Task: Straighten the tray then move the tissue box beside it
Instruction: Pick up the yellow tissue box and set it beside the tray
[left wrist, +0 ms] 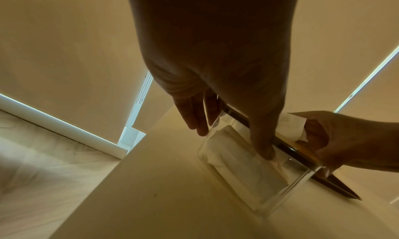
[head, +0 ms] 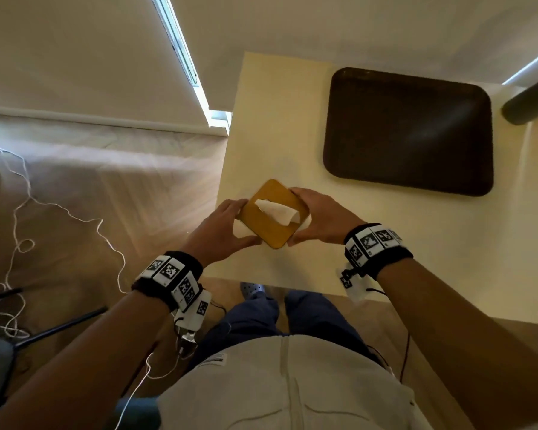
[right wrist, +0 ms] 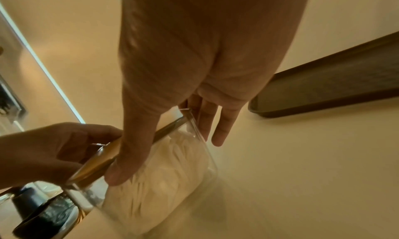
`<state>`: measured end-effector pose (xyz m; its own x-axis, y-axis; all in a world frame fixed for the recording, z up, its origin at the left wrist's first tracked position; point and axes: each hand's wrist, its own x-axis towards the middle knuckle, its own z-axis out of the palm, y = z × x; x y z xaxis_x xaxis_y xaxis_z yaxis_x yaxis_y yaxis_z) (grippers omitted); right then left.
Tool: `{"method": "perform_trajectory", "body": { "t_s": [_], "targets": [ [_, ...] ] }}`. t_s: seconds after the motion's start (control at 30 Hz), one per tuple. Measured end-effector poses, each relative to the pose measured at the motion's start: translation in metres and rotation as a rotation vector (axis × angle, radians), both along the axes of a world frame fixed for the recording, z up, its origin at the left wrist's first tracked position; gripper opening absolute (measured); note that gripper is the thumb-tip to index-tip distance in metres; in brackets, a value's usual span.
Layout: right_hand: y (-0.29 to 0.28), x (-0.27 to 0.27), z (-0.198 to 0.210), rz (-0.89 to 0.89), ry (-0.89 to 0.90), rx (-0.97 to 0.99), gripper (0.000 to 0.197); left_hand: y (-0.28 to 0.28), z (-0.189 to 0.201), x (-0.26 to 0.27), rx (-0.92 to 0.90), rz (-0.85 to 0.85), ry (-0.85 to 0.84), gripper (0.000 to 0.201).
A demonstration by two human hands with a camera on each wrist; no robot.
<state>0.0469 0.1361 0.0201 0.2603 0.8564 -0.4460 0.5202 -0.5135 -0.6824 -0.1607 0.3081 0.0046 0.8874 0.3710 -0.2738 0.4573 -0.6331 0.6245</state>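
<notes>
The tissue box (head: 271,225) has clear walls, a yellow-brown lid and a white tissue sticking out of its slot. It is near the front left of the cream table (head: 277,119), turned diagonally. My left hand (head: 243,223) grips its left side and my right hand (head: 305,217) grips its right side, thumbs on the near walls. In the left wrist view, the left hand (left wrist: 234,143) has its thumb pressed on the clear wall of the box (left wrist: 248,174). The right hand (right wrist: 166,160) clasps the box (right wrist: 164,191) likewise. The dark brown tray (head: 407,131) lies empty at the back right, apart from the box; its near corner (right wrist: 334,89) shows beyond my fingers.
A dark cylinder (head: 528,100) stands at the table's right edge beside the tray. The table's left edge (head: 227,169) drops to a wooden floor with a loose white cable (head: 22,212). Bare tabletop lies between the box and the tray.
</notes>
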Motion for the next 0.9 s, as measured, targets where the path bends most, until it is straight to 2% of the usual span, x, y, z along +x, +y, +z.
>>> {"method": "perform_trajectory", "body": {
  "t_s": [0.17,0.37,0.6,0.9],
  "targets": [
    [0.022,0.031,0.003,-0.05,-0.002,0.026,0.115,0.028,0.007,0.042,-0.033,0.001,-0.021,0.094],
    [0.069,0.094,0.016,-0.102,-0.019,0.09,0.111,0.079,0.018,0.115,-0.018,0.015,-0.047,0.093],
    [0.131,0.167,0.013,-0.123,-0.057,0.056,0.118,0.135,0.018,0.196,0.009,0.025,0.006,0.095],
    [0.172,0.217,0.002,-0.126,-0.075,0.024,0.123,0.171,0.009,0.245,0.024,0.054,0.061,0.096]
  ]
}}
